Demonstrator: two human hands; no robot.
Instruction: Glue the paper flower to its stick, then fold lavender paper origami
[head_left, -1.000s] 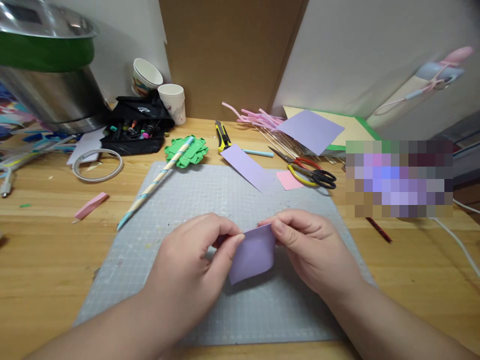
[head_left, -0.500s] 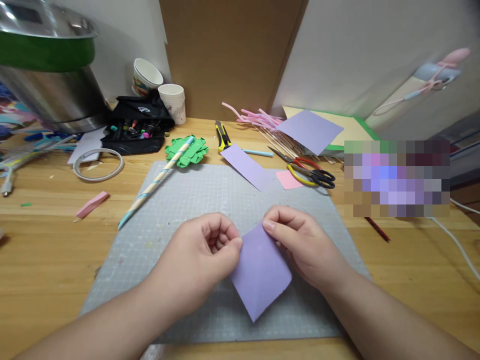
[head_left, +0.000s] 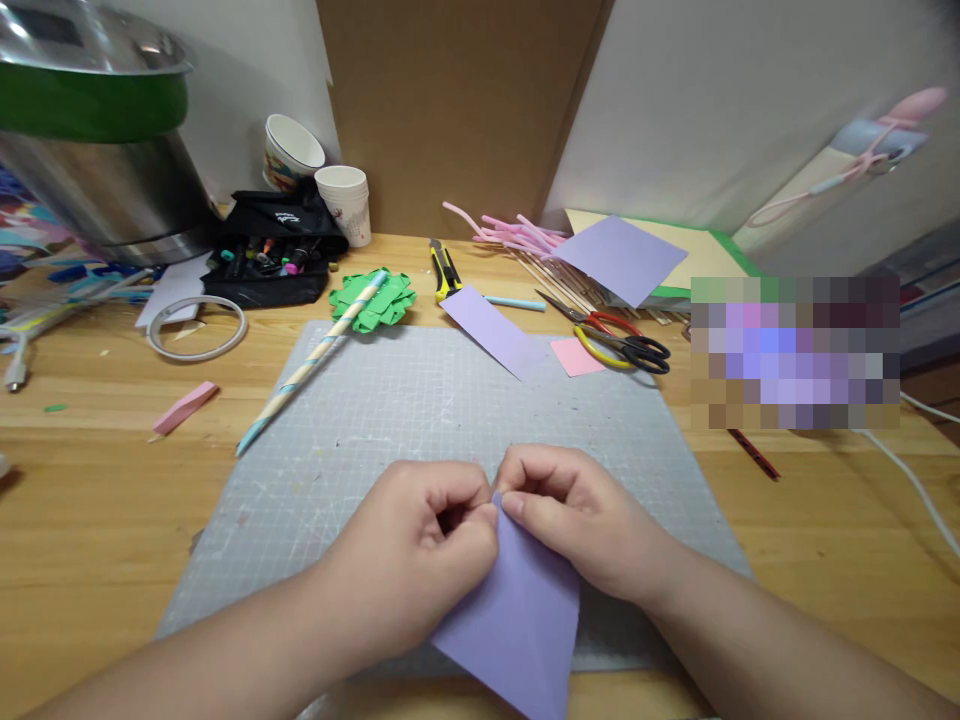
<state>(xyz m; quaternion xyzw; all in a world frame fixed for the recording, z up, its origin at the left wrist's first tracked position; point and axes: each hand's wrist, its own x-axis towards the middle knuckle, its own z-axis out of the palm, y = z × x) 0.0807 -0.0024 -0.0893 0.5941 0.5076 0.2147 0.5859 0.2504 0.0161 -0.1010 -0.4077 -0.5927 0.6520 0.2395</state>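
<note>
A creased sheet of purple paper hangs between my hands over the front of the grey cutting mat. My left hand pinches its upper corner from the left, thumb against the curled fingers. Close beside it, my right hand grips the same top corner between thumb and forefinger. The two hands nearly touch, and the lower tip of the paper points down past the mat's front edge. Part of the paper's left side is hidden behind my left hand.
Behind the hands lie a purple paper strip, a pink square, scissors and a yellow-black utility knife. A striped paper stick rests on a green woven paper piece. At left is a tape roll.
The paper has been turned and brought lower, nearer to me. My hands have come together at its top corner, the right one moving left and down.
</note>
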